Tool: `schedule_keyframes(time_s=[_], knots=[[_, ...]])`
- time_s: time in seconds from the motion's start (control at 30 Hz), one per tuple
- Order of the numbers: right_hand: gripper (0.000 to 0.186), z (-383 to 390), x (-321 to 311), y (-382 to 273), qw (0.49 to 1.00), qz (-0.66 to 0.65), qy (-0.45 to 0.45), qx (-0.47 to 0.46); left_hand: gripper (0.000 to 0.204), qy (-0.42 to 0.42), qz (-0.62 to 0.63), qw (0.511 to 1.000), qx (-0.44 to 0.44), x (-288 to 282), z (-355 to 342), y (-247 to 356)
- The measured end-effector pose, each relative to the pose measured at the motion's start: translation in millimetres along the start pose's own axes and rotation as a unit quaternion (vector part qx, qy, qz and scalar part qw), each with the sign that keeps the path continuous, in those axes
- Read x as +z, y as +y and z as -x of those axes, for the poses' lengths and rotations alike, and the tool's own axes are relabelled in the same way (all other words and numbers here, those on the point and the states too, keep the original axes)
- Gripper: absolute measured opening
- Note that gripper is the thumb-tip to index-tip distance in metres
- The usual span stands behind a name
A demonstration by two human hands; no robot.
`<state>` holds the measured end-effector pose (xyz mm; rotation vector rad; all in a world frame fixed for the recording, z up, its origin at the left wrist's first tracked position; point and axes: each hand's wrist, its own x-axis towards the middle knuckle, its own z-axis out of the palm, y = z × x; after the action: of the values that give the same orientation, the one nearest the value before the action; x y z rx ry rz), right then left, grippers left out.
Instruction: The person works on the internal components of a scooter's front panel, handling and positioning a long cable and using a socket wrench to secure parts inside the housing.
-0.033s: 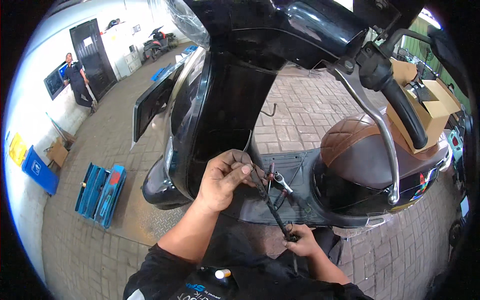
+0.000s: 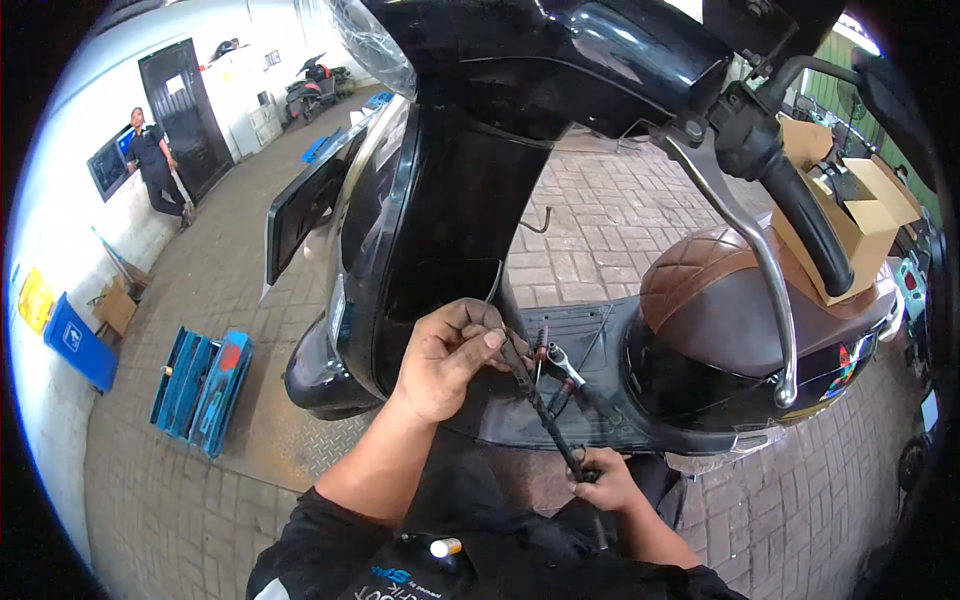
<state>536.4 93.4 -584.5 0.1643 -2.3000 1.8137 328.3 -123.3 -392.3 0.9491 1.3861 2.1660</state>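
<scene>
A dark, slender cable (image 2: 546, 420) runs diagonally between my hands below the black scooter front panel (image 2: 450, 220). My left hand (image 2: 450, 360) pinches its upper part with thumb and fingers. Lower and to the right, my right hand (image 2: 605, 482) is closed on the lower part, where a darker bunched piece shows. Behind the cable, a ratchet wrench (image 2: 566, 366), a red-handled tool (image 2: 541, 345) and other small tools lie on the scooter footboard (image 2: 600, 420). The cable's upper end is partly hidden by my left fingers.
The handlebar lever (image 2: 765, 280) and brown seat (image 2: 700, 300) are at right, with an open cardboard box (image 2: 860, 240) on the seat. An open blue toolbox (image 2: 215, 390) sits on the paving at left. Another person (image 2: 160, 160) stands by the wall, near a blue bin (image 2: 80, 340).
</scene>
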Motion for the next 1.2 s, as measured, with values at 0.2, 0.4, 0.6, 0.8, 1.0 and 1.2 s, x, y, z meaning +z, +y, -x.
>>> schedule_keyframes(time_s=[0.2,0.4,0.6,0.8,1.0,1.2], knots=[[0.027,-3.4,-20.3,0.8,0.993,0.108,0.045,-0.018,0.014,0.010,-0.172,0.985,0.011,1.9,-3.9,6.8],[0.024,-5.9,-29.9,-18.9,0.999,0.018,0.023,0.012,0.019,0.032,-0.075,0.996,0.044,17.6,-10.3,6.9],[0.026,-45.9,-5.9,-44.5,0.981,-0.179,0.000,0.074,0.048,0.082,-0.049,0.982,0.163,39.9,-35.3,10.4],[0.024,-119.2,16.7,-62.6,0.986,-0.159,0.055,0.013,0.061,0.089,-0.033,0.959,0.268,48.8,-66.9,25.7],[0.021,-159.5,31.6,-67.6,0.989,-0.087,0.111,-0.050,0.069,0.072,-0.106,0.950,0.284,32.4,-82.0,38.9],[0.024,-169.8,44.4,-63.3,0.979,-0.126,0.127,-0.093,0.073,0.036,-0.189,0.939,0.284,16.7,-82.7,40.4]])
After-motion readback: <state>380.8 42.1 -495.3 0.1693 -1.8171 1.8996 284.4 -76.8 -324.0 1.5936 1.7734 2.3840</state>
